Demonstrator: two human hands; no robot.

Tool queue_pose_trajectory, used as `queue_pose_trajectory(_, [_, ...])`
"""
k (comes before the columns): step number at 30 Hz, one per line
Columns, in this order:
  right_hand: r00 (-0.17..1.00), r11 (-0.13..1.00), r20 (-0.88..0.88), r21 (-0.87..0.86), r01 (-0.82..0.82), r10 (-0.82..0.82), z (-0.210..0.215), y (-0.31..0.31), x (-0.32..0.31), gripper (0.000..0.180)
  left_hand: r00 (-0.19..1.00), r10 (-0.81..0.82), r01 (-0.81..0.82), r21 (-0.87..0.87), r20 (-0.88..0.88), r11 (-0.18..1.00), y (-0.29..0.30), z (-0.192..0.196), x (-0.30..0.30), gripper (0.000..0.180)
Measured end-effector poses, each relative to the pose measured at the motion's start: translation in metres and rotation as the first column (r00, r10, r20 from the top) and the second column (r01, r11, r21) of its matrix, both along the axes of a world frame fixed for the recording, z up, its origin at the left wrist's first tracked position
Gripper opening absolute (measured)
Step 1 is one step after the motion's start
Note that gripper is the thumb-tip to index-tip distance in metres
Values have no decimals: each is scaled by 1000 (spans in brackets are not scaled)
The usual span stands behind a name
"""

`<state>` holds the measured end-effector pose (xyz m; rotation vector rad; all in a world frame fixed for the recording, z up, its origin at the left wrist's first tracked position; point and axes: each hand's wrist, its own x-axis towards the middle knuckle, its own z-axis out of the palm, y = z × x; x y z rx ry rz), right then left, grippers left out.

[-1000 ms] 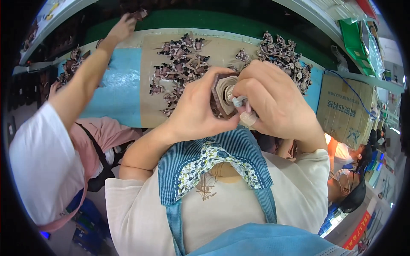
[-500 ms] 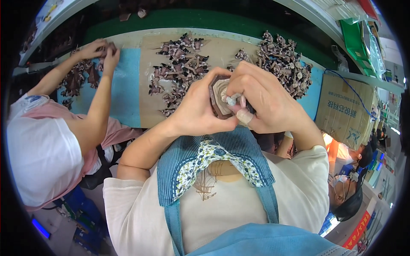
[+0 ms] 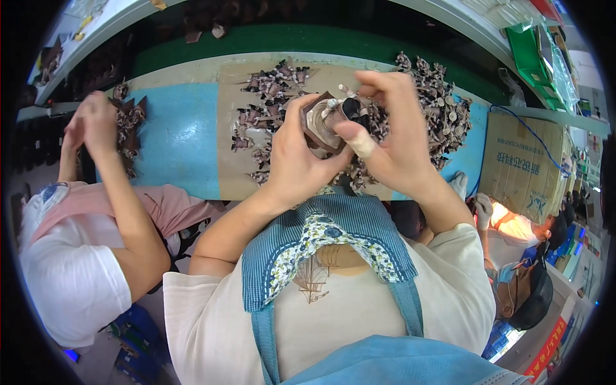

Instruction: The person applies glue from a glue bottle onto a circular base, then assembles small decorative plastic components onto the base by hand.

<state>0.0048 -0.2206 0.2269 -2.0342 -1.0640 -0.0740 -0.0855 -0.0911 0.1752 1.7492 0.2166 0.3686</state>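
Above the near edge of the table, my left hand [image 3: 282, 157] is closed around a small figurine [image 3: 335, 119] with a brown, many-sided base. Its top faces up and shows a pale, stepped surface with a brown and black figure on it. Beside it, my right hand [image 3: 407, 144] has its fingers spread. The right thumb, wrapped in pale tape, is at the figure's black part; whether it touches cannot be made out. Behind my hands lie brown, black and cream figure pieces, in a left cluster [image 3: 279, 80] and a denser right pile [image 3: 449, 112].
Brown sheeting [image 3: 230, 96] and a blue mat [image 3: 186, 147] cover the table. At left a co-worker's hands [image 3: 93, 125] are beside more brown pieces. A cardboard box [image 3: 516, 160] stands at right, with a blue cord over it. A rail-edged shelf [image 3: 449, 38] spans the far side.
My right fingers have come off the figurine's top and spread apart, showing its black part. My left hand has shifted slightly left with the figurine. The co-worker's hands have moved left.
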Motion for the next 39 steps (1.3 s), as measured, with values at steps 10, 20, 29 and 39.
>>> queue_pose_trajectory(10, [995,959,102,280,-27,-2,9,9,39,12,1000,17,-23,-454,-18,891,23,-20,3,65])
queue_pose_trajectory(20, [728,966,660,259,10,-185,17,150,134,34,994,62,-98,-538,-86,837,39,-12,5,60])
queue_pose_trajectory(29, [991,906,3,407,118,-131,21,113,83,33,978,200,-207,-318,-52,925,52,-7,9,70])
queue_pose_trajectory(39, [960,959,281,270,-90,11,-5,39,-19,41,946,171,-196,65,277,978,27,-13,22,82])
